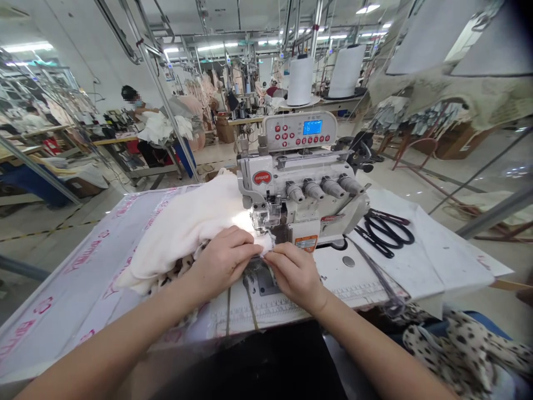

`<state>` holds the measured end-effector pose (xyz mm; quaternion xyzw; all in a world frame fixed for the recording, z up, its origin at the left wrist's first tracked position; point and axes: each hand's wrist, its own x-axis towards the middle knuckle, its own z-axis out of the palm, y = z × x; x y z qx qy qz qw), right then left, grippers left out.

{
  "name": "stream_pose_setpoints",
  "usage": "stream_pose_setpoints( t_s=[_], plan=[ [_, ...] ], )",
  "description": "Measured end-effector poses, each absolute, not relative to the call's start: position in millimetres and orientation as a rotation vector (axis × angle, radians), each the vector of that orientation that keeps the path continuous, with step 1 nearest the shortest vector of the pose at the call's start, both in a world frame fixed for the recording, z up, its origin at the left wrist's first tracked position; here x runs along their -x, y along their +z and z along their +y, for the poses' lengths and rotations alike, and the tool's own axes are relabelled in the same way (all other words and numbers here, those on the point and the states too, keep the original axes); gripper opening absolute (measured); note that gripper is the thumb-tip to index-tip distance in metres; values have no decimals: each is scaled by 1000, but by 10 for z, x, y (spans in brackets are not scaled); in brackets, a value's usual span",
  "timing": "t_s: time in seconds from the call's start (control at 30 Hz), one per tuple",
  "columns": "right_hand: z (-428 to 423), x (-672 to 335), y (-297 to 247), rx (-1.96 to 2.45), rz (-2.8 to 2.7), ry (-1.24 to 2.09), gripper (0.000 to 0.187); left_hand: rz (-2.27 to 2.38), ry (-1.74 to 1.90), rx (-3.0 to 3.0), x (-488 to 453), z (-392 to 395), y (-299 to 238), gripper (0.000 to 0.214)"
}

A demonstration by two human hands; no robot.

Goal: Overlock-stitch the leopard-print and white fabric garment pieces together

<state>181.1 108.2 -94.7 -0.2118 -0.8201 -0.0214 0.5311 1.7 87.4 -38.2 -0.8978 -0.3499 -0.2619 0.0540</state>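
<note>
A cream fleece-like fabric piece [183, 222], with a black-spotted layer [177, 272] showing underneath, lies bunched left of an overlock sewing machine [306, 189]. Its edge runs up to the lit presser foot area [261, 230]. My left hand [227, 255] is closed on that edge just in front of the foot. Pinching the edge from the other side is my right hand [295, 272], its fingertips almost touching the left ones. The needle itself is too small to make out.
Black-handled scissors [387, 230] and clear plastic tweezers-like strip [385, 283] rest on the table's right side. White thread cones [300, 80] stand behind the machine. Spotted fabric [466, 344] is heaped at lower right. A person [139, 105] sits at another table, back left.
</note>
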Motion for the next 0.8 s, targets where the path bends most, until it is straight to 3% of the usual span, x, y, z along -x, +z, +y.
stream_pose_setpoints(
  t_s=[0.37, 0.53, 0.8],
  plan=[
    [1128, -1895, -901, 385, -2034, -217, 23, -993, -685, 2807, 50, 882, -295, 24],
    [1125, -1913, -934, 400, -2066, -255, 20, -1004, -761, 2837, 102, 836, -306, 33],
    [1116, -1875, -691, 607, -2202, -207, 13, -1268, -790, 2789, 108, 991, -284, 23]
  ],
)
